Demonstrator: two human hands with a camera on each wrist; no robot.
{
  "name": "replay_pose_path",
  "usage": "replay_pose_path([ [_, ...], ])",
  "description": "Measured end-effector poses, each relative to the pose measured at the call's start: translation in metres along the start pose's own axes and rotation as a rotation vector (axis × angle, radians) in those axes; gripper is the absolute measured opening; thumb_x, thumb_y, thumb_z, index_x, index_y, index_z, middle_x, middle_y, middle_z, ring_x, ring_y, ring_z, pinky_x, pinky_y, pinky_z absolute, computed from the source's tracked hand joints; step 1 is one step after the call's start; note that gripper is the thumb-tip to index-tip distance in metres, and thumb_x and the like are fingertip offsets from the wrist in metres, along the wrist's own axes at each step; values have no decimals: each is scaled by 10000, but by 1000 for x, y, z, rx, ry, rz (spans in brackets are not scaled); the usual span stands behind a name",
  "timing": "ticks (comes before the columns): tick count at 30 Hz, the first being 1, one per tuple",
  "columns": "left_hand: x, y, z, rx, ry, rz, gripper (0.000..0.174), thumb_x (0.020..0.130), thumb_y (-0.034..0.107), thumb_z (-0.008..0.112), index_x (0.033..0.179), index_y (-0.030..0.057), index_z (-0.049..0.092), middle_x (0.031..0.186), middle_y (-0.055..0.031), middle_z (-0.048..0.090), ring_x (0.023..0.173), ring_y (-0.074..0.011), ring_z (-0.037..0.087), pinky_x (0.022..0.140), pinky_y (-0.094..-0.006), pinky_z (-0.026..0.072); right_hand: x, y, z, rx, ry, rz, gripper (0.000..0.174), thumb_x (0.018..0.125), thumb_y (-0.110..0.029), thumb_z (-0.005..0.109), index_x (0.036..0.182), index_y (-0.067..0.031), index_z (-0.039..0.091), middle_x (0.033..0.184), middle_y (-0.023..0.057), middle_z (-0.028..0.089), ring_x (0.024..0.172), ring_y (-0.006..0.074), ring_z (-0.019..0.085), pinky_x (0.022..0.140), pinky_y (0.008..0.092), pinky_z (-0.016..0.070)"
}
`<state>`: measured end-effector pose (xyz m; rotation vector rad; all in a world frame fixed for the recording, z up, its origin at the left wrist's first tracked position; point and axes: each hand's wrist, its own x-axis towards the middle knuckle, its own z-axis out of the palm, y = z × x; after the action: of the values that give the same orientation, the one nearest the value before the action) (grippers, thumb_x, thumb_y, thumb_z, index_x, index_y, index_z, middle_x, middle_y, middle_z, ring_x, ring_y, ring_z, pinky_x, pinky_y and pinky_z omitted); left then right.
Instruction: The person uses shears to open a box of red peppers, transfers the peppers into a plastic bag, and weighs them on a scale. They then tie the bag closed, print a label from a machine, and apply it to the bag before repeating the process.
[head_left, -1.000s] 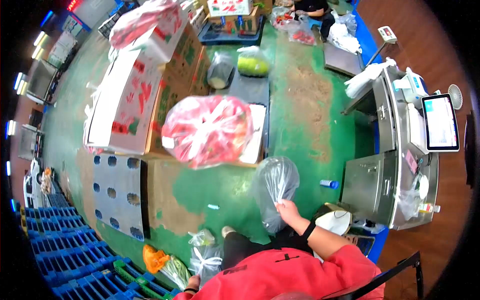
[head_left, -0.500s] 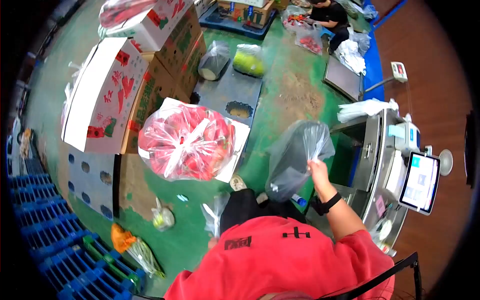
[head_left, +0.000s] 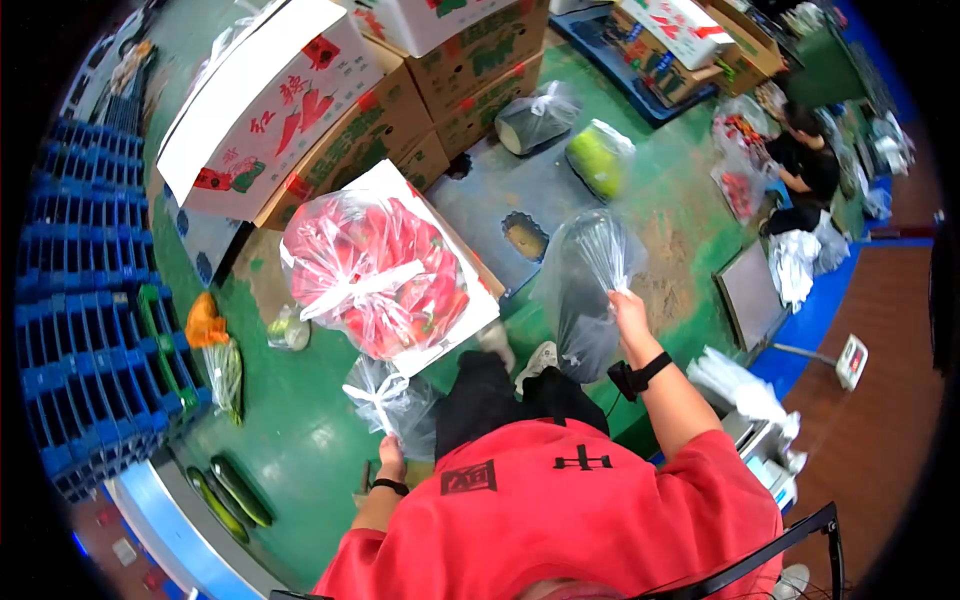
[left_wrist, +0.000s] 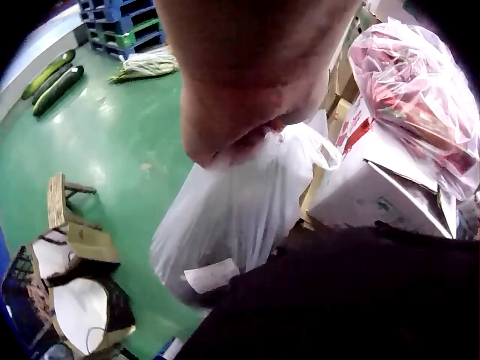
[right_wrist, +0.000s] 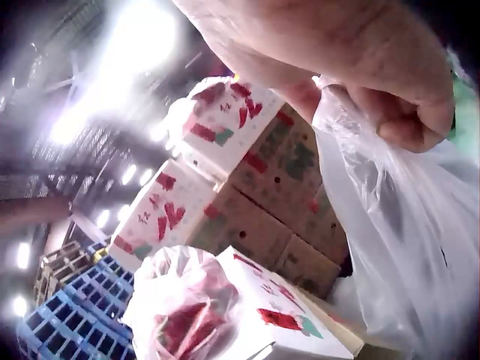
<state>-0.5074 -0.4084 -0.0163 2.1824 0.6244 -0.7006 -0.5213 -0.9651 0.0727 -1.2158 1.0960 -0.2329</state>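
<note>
My right hand (head_left: 630, 318) grips the gathered neck of a translucent plastic bag (head_left: 588, 265), which hangs over the floor with a dark shape inside. In the right wrist view, curled fingers (right_wrist: 409, 124) close on its bunched top. My left hand (head_left: 392, 460) holds a second plastic bag (left_wrist: 232, 214) by its top, low beside my leg; a white label and something dark show near its bottom. Between and beyond the hands, a large knotted bag of red peppers (head_left: 385, 280) sits on a white carton (head_left: 470, 325).
Stacked pepper cartons (head_left: 290, 105) stand ahead to the left. A grey pallet (head_left: 470, 215) lies beyond, with bagged green vegetables (head_left: 600, 160) at its edge. Blue pallets (head_left: 80, 300) and cucumbers (head_left: 240, 490) are at left. A person (head_left: 805, 170) sits at far right near a platform scale (head_left: 750, 295).
The view has turned rightward, away from the counter screen. Both hands keep their bags; the left hand and its bag have come further into sight, beside the pepper carton.
</note>
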Motion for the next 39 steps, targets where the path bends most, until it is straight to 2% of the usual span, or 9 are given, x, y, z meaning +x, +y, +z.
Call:
replay_pose_path([
  [2,15,-34,30,-525,-48,-291,292,864,288,385,746,50,506,618,-29,451,548,-153,411,490,-309,335,32,-8,17,-45,-68,43,127,774,-151,532,673,-74,526,580,-33,458,508,71,389,478,231,295],
  [8,-23,53,113,-767,23,-750,232,851,300,399,716,131,482,603,-9,430,522,-149,409,460,-307,326,125,22,53,-138,-132,165,98,763,-127,552,687,-67,537,576,-32,453,506,72,377,479,227,291],
  [16,-121,66,226,-661,178,-660,247,851,266,401,649,132,447,564,25,359,492,-102,340,455,-266,261,243,110,120,-370,-421,369,257,779,-259,538,727,-9,572,566,52,508,559,154,473,529,297,351],
  [20,-149,128,302,-725,374,-654,240,860,191,433,637,101,426,598,42,358,571,-73,334,522,-239,271,295,124,182,-603,-516,205,276,781,-272,508,793,-6,582,658,159,570,650,275,543,607,355,398],
  [22,-142,163,334,-840,465,-703,243,859,196,441,632,108,425,598,44,364,567,-65,330,528,-233,266,328,155,221,-639,-738,-248,284,774,-261,513,720,16,546,576,124,520,544,218,485,511,372,362],
  [24,-144,192,355,-937,489,-633,239,853,198,452,631,113,429,595,47,366,566,-62,333,531,-232,264,344,174,257,-813,-758,-324,250,750,-231,508,746,16,546,620,202,535,633,333,547,555,401,405],
  [28,-130,225,398,-1070,473,-796,209,835,211,498,647,128,462,592,64,366,536,-57,323,493,-220,241,370,169,317,-834,-718,20,331,748,-247,525,946,19,524,824,214,565,748,342,559,647,401,426],
  [33,-129,284,453,-1154,85,-742,194,847,226,485,692,111,484,639,69,389,594,-49,350,539,-208,284,417,171,347,-953,-888,-67,283,750,-101,546,1000,21,497,887,154,565,786,263,546,673,357,427],
  [39,-96,355,455,-1134,-160,-659,102,863,136,440,803,68,487,702,50,410,651,-58,351,609,-186,282,436,189,317,-612,-1196,284,248,779,-21,484,1025,4,482,912,71,527,743,171,531,666,289,465],
])
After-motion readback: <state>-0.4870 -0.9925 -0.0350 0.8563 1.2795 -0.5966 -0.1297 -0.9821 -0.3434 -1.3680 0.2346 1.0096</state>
